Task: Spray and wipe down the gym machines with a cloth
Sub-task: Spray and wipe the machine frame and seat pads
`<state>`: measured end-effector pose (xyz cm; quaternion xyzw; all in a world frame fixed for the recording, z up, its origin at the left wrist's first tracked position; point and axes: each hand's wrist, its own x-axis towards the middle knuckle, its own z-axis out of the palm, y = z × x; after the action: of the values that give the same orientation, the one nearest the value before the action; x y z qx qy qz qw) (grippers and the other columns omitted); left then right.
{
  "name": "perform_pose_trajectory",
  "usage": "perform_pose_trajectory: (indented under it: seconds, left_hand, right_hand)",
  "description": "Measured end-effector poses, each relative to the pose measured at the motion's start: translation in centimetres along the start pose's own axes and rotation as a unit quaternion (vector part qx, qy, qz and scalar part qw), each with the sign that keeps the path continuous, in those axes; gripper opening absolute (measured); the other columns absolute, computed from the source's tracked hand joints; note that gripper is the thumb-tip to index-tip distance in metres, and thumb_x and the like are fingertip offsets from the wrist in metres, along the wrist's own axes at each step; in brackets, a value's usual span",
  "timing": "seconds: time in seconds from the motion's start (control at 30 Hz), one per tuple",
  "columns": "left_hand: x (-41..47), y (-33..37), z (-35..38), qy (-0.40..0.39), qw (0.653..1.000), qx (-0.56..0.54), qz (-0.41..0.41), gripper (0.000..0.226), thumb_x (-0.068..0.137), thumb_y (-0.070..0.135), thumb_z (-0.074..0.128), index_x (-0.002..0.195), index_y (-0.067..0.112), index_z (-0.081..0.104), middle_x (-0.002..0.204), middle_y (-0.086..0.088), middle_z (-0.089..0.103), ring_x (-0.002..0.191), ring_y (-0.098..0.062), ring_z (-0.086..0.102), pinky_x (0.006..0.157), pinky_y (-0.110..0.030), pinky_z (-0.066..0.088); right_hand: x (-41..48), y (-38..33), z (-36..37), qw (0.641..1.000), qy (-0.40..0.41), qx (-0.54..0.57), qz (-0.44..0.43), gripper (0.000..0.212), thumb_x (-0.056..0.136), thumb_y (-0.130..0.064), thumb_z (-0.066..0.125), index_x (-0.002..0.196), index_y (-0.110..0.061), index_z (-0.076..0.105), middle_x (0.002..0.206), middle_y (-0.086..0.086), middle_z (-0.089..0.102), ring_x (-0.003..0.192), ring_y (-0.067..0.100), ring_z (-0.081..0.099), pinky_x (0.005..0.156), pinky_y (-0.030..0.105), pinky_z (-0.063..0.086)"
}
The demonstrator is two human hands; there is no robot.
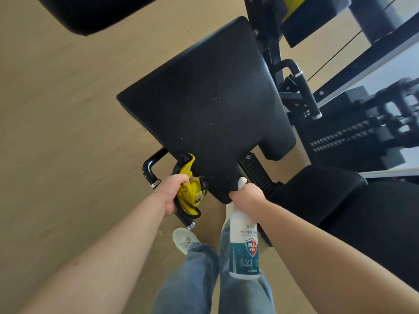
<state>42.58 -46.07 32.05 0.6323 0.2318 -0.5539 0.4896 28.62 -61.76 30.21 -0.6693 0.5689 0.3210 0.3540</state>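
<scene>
Head view, looking down. Left hand (174,192) at lower centre: fingers closed around a bunched yellow cloth (189,200), held at the near edge of the black seat pad (204,114). Right hand (248,196) just right of it: fingers wrapped round the neck of a spray bottle (243,248), nozzle aimed up-frame at the pad, body hanging down over the jeans (199,279). Droplets (218,98) sit mid-pad; wipe not yet done.

Handling, judged: cloth soft, limp, light; best kept wadded in the palm so a broad face meets the pad. Bottle stiff plastic, light enough for one hand, probably slippery if wet; hold at the neck. Seat pad firm, textured, fixed to the machine; should take pressure.

Count: cloths 1; bottles 1; pads 3, namely the seat pad, pad at upper left (90,14), pad at lower right (328,196); handles 2, namely handle beside the cloth (148,171), handle right of the pad (307,96).
</scene>
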Motion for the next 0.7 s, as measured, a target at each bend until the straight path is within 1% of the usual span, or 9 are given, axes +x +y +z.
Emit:
perform_pose_trajectory:
  seconds: [0.03,0.1,0.2,0.3,0.37,0.4,0.53,0.63,0.7]
  left_hand:
    - [-0.1,0.1,0.1,-0.013,1.0,-0.005,-0.002,0.016,0.092,0.005,0.052,0.089,0.009,0.067,0.076,-0.011,0.07,0.07,-0.028,0.066,0.077,-0.037,0.054]
    - [-0.3,0.3,0.1,-0.037,0.999,-0.016,-0.009,0.012,0.094,0.013,0.061,0.1,0.009,0.07,0.085,-0.012,0.076,0.076,-0.028,0.07,0.079,-0.038,0.055]
    - [0.0,0.4,-0.1,-0.058,0.998,-0.009,-0.024,0.023,0.092,0.022,0.071,0.11,0.009,0.072,0.098,-0.013,0.078,0.087,-0.03,0.073,0.085,-0.04,0.056]
    - [0.1,0.1,-0.4,-0.046,0.999,-0.004,-0.03,0.032,0.089,0.02,0.075,0.117,0.006,0.07,0.106,-0.017,0.077,0.096,-0.034,0.072,0.087,-0.043,0.057]
    - [0.4,-0.1,-0.7,-0.029,0.999,-0.018,-0.025,0.032,0.089,0.018,0.074,0.118,0.006,0.07,0.105,-0.017,0.077,0.094,-0.034,0.072,0.084,-0.042,0.057]
    - [0.4,-0.2,-0.9,-0.018,0.999,-0.028,-0.023,0.032,0.089,0.018,0.074,0.118,0.006,0.07,0.103,-0.016,0.077,0.093,-0.033,0.073,0.083,-0.042,0.058]
    - [0.5,-0.2,-1.4,0.022,0.998,-0.061,-0.016,0.034,0.087,0.022,0.076,0.117,0.008,0.07,0.1,-0.015,0.078,0.091,-0.032,0.073,0.078,-0.041,0.058]
    - [0.6,-0.1,-1.7,0.054,0.996,-0.075,0.0,0.038,0.085,0.023,0.078,0.12,0.009,0.069,0.101,-0.015,0.078,0.093,-0.034,0.074,0.071,-0.039,0.057]
    - [0.5,-0.1,-2.0,0.072,0.994,-0.086,0.011,0.04,0.085,0.023,0.079,0.121,0.012,0.067,0.101,-0.015,0.078,0.093,-0.033,0.074,0.068,-0.037,0.058]
  right_hand:
    - [0.1,0.0,-0.2,1.0,0.005,0.013,0.004,0.026,0.1,-0.031,0.065,0.116,-0.013,0.058,0.099,0.007,0.064,0.093,0.022,0.07,0.086,0.034,0.061]
    - [0.3,-0.1,-0.3,0.999,0.003,0.026,-0.022,0.031,0.099,-0.038,0.066,0.119,-0.016,0.056,0.097,0.004,0.063,0.086,0.018,0.069,0.075,0.031,0.06]
    - [0.5,-0.8,-0.7,0.997,-0.014,0.021,-0.071,0.039,0.097,-0.041,0.069,0.125,-0.019,0.054,0.097,0.002,0.063,0.083,0.016,0.067,0.062,0.027,0.051]
    - [0.5,-2.0,-1.2,0.995,-0.035,0.03,-0.087,0.041,0.096,-0.041,0.07,0.124,-0.015,0.057,0.099,0.006,0.066,0.084,0.02,0.07,0.071,0.033,0.059]
    - [0.1,-2.9,-1.5,0.994,-0.045,0.027,-0.096,0.04,0.096,-0.042,0.071,0.121,-0.016,0.056,0.1,0.007,0.067,0.085,0.022,0.073,0.08,0.038,0.063]
    - [-0.3,-3.4,-1.7,0.993,-0.05,0.018,-0.106,0.039,0.096,-0.044,0.07,0.119,-0.016,0.055,0.1,0.008,0.068,0.085,0.022,0.073,0.079,0.038,0.063]
    - [-1.5,-5.4,-2.3,0.98,-0.09,-0.015,-0.176,0.029,0.097,-0.047,0.069,0.093,-0.026,0.05,0.09,0.002,0.065,0.075,0.015,0.066,0.062,0.027,0.051]
    - [-1.6,-7.0,-2.2,0.979,-0.091,-0.026,-0.181,0.042,0.096,-0.057,0.065,0.104,-0.016,0.06,0.094,0.007,0.069,0.077,0.018,0.069,0.065,0.03,0.055]
    - [-1.6,-8.0,-2.2,0.98,-0.085,-0.024,-0.18,0.047,0.097,-0.059,0.062,0.109,-0.014,0.062,0.096,0.007,0.069,0.077,0.017,0.068,0.062,0.028,0.052]
